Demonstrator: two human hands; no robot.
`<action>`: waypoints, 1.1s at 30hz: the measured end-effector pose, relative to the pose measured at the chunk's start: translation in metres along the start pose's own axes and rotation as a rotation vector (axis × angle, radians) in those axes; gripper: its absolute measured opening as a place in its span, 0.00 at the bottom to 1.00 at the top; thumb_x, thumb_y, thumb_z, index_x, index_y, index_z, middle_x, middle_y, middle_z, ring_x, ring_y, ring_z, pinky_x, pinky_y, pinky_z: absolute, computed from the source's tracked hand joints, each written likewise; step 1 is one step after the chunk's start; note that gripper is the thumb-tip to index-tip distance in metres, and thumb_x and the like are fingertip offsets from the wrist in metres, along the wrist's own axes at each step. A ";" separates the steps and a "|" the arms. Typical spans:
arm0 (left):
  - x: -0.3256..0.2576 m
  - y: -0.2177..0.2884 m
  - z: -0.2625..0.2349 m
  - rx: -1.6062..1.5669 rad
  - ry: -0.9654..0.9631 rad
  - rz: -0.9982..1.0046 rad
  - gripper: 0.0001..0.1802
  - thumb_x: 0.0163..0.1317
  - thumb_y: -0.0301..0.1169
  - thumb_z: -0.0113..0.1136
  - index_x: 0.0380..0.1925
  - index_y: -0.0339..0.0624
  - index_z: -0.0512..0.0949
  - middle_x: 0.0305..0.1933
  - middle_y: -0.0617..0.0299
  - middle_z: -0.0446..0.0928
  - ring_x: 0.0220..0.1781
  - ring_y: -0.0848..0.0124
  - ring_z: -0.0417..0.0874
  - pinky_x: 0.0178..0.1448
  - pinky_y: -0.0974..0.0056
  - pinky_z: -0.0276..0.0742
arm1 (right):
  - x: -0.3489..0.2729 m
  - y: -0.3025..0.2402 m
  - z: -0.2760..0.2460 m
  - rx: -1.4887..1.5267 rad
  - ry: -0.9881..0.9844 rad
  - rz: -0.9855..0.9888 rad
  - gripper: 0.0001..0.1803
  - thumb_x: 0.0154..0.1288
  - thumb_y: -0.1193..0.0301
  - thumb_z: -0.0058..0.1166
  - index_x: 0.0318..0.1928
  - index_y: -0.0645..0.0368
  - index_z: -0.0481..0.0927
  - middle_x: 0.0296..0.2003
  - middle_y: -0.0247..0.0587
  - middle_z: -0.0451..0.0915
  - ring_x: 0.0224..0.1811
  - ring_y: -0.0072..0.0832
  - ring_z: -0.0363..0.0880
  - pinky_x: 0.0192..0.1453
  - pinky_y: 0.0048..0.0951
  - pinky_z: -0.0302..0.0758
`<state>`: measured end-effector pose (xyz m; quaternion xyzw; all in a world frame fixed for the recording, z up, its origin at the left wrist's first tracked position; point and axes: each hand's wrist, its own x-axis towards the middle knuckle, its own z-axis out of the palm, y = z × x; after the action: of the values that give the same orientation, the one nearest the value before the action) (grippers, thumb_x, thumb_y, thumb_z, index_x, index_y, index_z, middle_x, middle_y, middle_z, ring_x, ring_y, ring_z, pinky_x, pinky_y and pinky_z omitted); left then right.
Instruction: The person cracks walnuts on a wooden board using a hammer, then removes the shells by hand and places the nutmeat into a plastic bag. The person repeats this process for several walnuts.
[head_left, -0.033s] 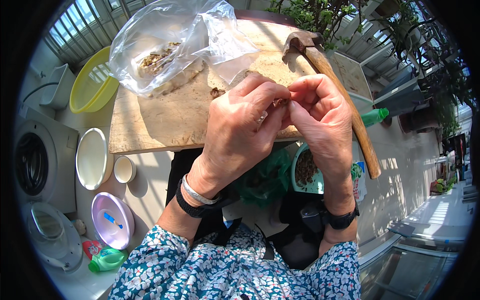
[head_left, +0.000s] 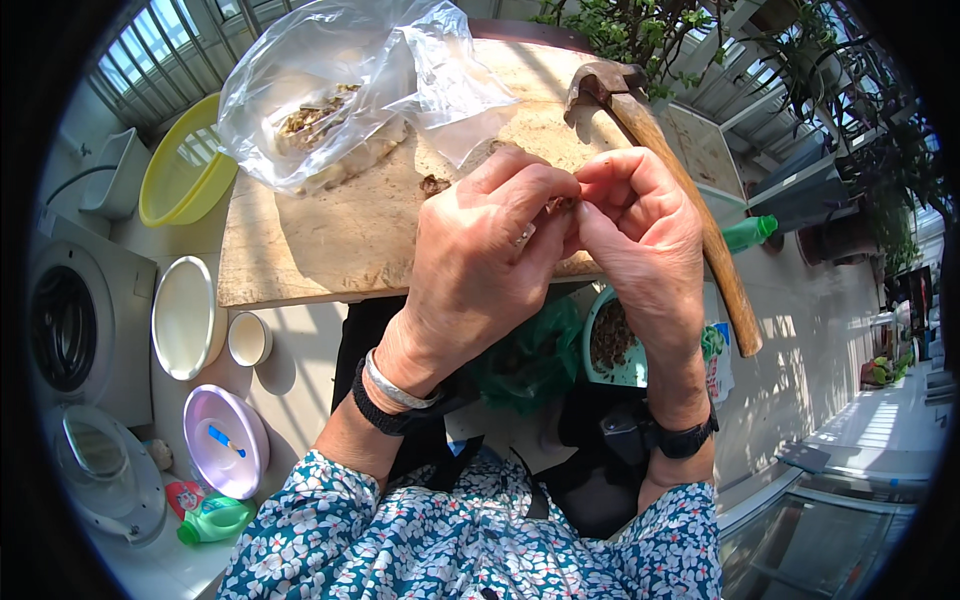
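Above the near edge of a wooden board (head_left: 310,245), my two hands meet at the fingertips. My left hand (head_left: 490,235) is closed, pinching a small brown piece (head_left: 560,204) that looks like a bit of nut. The thumb and fingertips of my right hand (head_left: 645,225) press together at that same piece, largely covering it. Another brown fragment (head_left: 434,185) lies on the board just beyond my left hand. Farther left, a clear plastic bag (head_left: 350,85) holds broken yellow-brown pieces (head_left: 315,120). A claw hammer (head_left: 675,160) with a wooden handle rests along the board's right side.
Below the board are a pale green container (head_left: 598,372) of dark brown bits and a green plastic bag (head_left: 530,355). Yellow (head_left: 165,180), white (head_left: 185,325) and purple (head_left: 225,475) basins stand left, near a washing machine (head_left: 100,320). Leafy plants (head_left: 640,40) grow behind.
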<state>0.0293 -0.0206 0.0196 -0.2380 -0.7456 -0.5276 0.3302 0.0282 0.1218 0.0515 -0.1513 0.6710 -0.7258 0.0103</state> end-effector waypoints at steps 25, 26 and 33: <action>0.004 -0.013 -0.026 -1.275 -0.123 -0.763 0.14 0.65 0.26 0.59 0.49 0.28 0.76 0.41 0.54 0.81 0.37 0.69 0.85 0.47 0.66 0.83 | 0.012 0.000 -0.002 -0.442 0.171 -0.120 0.04 0.63 0.77 0.58 0.38 0.63 0.81 0.29 0.32 0.80 0.30 0.14 0.76 0.36 0.17 0.74; 0.003 -0.013 -0.026 -1.272 -0.125 -0.757 0.14 0.65 0.26 0.59 0.49 0.28 0.76 0.41 0.54 0.81 0.38 0.69 0.85 0.47 0.66 0.83 | 0.009 -0.003 -0.001 -0.394 0.174 -0.108 0.03 0.64 0.77 0.58 0.38 0.63 0.81 0.30 0.31 0.80 0.30 0.13 0.76 0.36 0.17 0.73; 0.002 -0.010 -0.022 -1.145 -0.082 -0.647 0.13 0.64 0.24 0.60 0.47 0.29 0.77 0.41 0.55 0.81 0.38 0.69 0.84 0.46 0.68 0.82 | 0.000 -0.017 0.004 -0.231 0.023 -0.008 0.05 0.64 0.75 0.61 0.39 0.63 0.80 0.31 0.29 0.81 0.33 0.11 0.77 0.37 0.14 0.73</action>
<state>0.0266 -0.0449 0.0194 -0.1597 -0.3931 -0.9040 -0.0525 0.0320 0.1192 0.0682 -0.1460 0.7496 -0.6454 -0.0180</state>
